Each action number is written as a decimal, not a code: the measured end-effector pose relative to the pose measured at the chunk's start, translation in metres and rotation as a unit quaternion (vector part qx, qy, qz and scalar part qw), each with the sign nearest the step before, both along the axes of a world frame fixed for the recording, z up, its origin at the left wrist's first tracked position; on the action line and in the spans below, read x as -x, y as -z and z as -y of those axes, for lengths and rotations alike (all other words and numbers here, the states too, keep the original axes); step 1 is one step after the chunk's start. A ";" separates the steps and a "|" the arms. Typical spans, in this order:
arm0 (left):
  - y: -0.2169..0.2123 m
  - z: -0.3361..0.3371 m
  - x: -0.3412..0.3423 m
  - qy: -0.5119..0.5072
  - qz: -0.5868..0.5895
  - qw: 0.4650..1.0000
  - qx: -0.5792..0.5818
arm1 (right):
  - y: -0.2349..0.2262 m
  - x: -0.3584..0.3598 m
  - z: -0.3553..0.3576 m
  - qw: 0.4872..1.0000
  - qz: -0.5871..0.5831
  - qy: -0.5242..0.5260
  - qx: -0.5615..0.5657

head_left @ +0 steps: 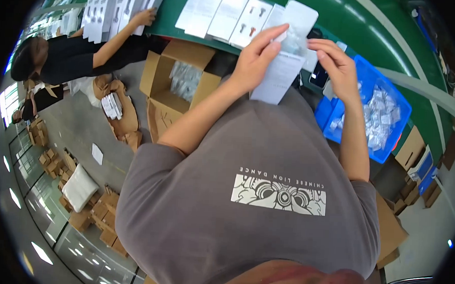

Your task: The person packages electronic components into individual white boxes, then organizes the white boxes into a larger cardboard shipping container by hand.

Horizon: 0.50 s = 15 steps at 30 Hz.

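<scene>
My left hand [255, 59] is closed around a white printed carton [280, 78], held upright over my lap at the table's edge. The carton's top flap [301, 16] stands raised. At its mouth shows a clear plastic pouch [293, 42], whose contents I cannot make out. Close by on the right is my right hand [337, 68], fingers half bent and thumb apart from them. Its fingertips are beside the pouch, with no object visible between them.
White cartons [223, 15] with product pictures lie in a row on the green table [172, 10]. A blue bin [404, 106] of small clear bags stands right. An open cardboard box [203, 54] sits left. Farther left, a co-worker's hand [144, 17] touches upright cartons [98, 14].
</scene>
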<state>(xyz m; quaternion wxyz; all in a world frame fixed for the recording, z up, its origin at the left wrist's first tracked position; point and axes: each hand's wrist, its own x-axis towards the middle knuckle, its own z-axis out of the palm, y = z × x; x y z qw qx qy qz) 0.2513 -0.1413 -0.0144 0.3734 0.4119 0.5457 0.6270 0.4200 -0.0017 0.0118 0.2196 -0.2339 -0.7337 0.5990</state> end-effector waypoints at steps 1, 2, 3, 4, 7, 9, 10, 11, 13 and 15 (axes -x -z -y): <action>0.004 0.003 0.000 0.001 0.006 1.000 0.007 | 0.007 -0.003 0.008 1.000 -0.016 -0.016 -0.010; 0.009 0.008 0.004 -0.004 -0.020 0.999 0.034 | 0.012 -0.004 0.016 1.000 -0.011 -0.015 -0.003; 0.009 0.009 0.012 -0.006 -0.051 0.997 0.056 | 0.015 0.001 0.021 0.999 -0.015 -0.021 -0.031; 0.008 0.011 0.018 -0.007 -0.082 0.994 0.077 | 0.017 0.007 0.026 0.998 -0.019 -0.026 -0.060; 0.000 0.017 0.024 0.062 -0.090 0.988 0.112 | 0.014 0.005 0.031 0.993 -0.013 -0.039 -0.107; -0.004 0.020 0.027 0.091 -0.096 0.983 0.127 | 0.007 0.004 0.031 0.987 0.010 -0.070 -0.142; -0.005 0.021 0.029 0.095 -0.103 0.984 0.108 | 0.006 0.003 0.028 0.987 0.009 -0.069 -0.143; -0.005 0.021 0.031 0.098 -0.111 0.985 0.090 | 0.007 0.001 0.021 0.990 0.015 -0.058 -0.125; -0.008 0.023 0.031 0.100 -0.119 0.985 0.072 | 0.008 0.003 0.007 0.995 0.024 -0.038 -0.088; -0.017 0.027 0.027 0.121 -0.129 0.980 0.089 | 0.004 0.020 -0.002 0.999 -0.005 0.019 -0.045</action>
